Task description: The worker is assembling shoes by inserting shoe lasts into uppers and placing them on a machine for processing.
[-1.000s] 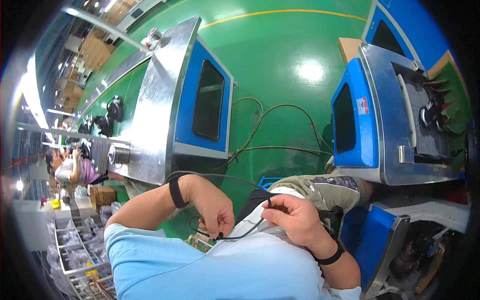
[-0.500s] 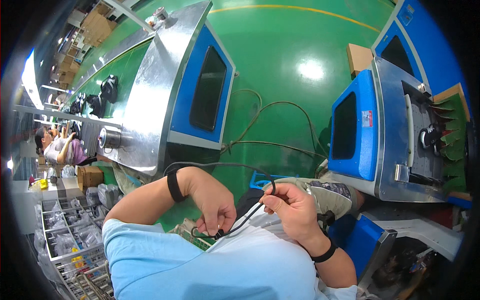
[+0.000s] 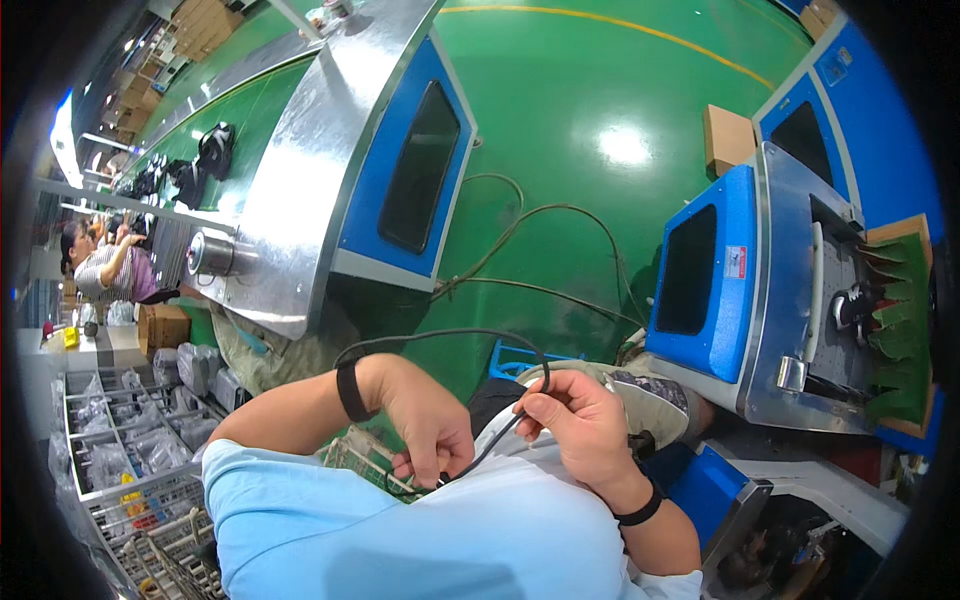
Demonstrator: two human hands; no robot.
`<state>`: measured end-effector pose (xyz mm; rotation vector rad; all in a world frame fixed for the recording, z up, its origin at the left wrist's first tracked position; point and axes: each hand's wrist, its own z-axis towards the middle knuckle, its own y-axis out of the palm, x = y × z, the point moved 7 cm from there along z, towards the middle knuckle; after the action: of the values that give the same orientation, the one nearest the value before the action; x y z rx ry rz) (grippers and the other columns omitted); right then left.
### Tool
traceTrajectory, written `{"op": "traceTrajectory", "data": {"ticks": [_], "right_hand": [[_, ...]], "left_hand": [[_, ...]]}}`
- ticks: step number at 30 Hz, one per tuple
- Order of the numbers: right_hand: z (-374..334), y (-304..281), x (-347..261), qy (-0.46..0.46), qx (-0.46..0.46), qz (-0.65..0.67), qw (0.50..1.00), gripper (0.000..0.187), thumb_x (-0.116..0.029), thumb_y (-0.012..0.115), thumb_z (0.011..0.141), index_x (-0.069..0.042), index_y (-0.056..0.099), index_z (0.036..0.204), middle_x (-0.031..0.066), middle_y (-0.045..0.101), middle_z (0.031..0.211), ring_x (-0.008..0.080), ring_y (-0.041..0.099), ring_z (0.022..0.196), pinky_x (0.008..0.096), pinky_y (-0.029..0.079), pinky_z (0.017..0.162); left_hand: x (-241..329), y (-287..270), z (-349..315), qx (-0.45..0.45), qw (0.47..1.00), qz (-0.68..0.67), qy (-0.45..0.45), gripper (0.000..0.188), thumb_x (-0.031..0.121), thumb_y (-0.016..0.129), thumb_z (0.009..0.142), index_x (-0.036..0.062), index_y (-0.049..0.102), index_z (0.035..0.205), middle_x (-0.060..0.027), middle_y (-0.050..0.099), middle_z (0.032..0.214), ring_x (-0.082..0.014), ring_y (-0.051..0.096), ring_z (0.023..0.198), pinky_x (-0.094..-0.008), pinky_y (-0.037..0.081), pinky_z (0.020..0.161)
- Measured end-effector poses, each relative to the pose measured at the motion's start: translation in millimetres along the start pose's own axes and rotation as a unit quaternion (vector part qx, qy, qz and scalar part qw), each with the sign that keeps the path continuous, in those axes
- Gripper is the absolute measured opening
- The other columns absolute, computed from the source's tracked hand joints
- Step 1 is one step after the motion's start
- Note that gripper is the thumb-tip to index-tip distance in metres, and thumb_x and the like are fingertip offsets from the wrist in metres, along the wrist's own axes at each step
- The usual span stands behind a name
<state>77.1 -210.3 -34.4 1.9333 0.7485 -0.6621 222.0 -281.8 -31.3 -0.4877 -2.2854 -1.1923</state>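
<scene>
A thin black cord point(image 3: 440, 333) arcs from behind my left wrist over to my right hand, then slants down across my light blue shirt to my left hand. My right hand point(image 3: 585, 425) pinches the cord between thumb and forefinger. Lower down, at chest level, my left hand point(image 3: 428, 420) has its fingertips pressed together on the cord, beside a small black piece point(image 3: 443, 480) whose kind I cannot make out. Black bands point(image 3: 352, 390) circle both wrists.
A steel conveyor machine with a blue panel point(image 3: 375, 200) stands at left, carrying black shoes point(image 3: 215, 150). Another blue and steel machine point(image 3: 705, 265) is at right. Hoses point(image 3: 540, 210) cross the green floor. A wire rack point(image 3: 130, 450) holds plastic bags. Another person point(image 3: 110, 265) works far left.
The view has shifted slightly. My left hand's fingers and the small black piece sit a little lower against the shirt. Both hands keep hold of the cord.
</scene>
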Motion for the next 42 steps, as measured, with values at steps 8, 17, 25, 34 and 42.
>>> {"op": "traceTrajectory", "data": {"ticks": [8, 17, 25, 34, 42], "right_hand": [[-6, -8, 0, -0.033, 0.043, -0.018, 0.998, 0.012, -0.010, 0.066, 0.099, 0.001, 0.064, 0.104, 0.0048, 0.068, 0.090, 0.0095, 0.065, 0.076, 0.0247, 0.054, 0.070], [-22, -58, -15, -0.130, 0.135, 0.014, 0.982, 0.017, -0.014, 0.065, 0.100, 0.002, 0.063, 0.108, 0.0052, 0.068, 0.089, 0.0086, 0.062, 0.071, 0.0236, 0.053, 0.067], [-31, -74, -23, -0.188, 0.211, 0.049, 0.958, 0.015, -0.011, 0.066, 0.099, 0.002, 0.064, 0.107, 0.0065, 0.068, 0.087, 0.0088, 0.061, 0.068, 0.0221, 0.050, 0.063], [-18, -106, -40, -0.174, 0.235, 0.004, 0.956, 0.017, -0.011, 0.069, 0.097, 0.002, 0.065, 0.108, 0.0062, 0.069, 0.087, 0.0082, 0.061, 0.068, 0.0222, 0.049, 0.061], [-10, -87, 0, 0.001, 0.104, 0.076, 0.992, 0.019, -0.019, 0.064, 0.101, 0.000, 0.064, 0.104, 0.0086, 0.069, 0.085, 0.0129, 0.064, 0.067, 0.0243, 0.050, 0.059]], "left_hand": [[19, 2, 7, -0.017, 0.999, 0.003, -0.051, 0.027, 0.021, 0.074, 0.094, -0.0039, 0.065, 0.089, -0.0063, 0.069, 0.070, -0.0120, 0.067, 0.062, -0.0277, 0.053, 0.056], [22, 9, 17, -0.036, 0.991, 0.053, -0.114, 0.021, 0.014, 0.077, 0.085, -0.0046, 0.071, 0.091, -0.0101, 0.071, 0.075, -0.0166, 0.070, 0.064, -0.0297, 0.056, 0.058], [35, 15, 24, -0.035, 0.978, 0.106, -0.175, 0.020, 0.011, 0.072, 0.090, -0.0063, 0.069, 0.100, -0.0149, 0.074, 0.084, -0.0194, 0.073, 0.073, -0.0319, 0.059, 0.067], [25, 5, 21, -0.004, 0.995, 0.053, -0.079, 0.020, 0.006, 0.072, 0.091, -0.0064, 0.062, 0.103, -0.0111, 0.072, 0.088, -0.0163, 0.072, 0.083, -0.0307, 0.059, 0.073], [9, -1, 18, -0.009, 0.998, -0.031, -0.053, 0.020, 0.006, 0.076, 0.086, -0.0069, 0.063, 0.095, -0.0111, 0.072, 0.085, -0.0183, 0.074, 0.082, -0.0299, 0.059, 0.071]]}}
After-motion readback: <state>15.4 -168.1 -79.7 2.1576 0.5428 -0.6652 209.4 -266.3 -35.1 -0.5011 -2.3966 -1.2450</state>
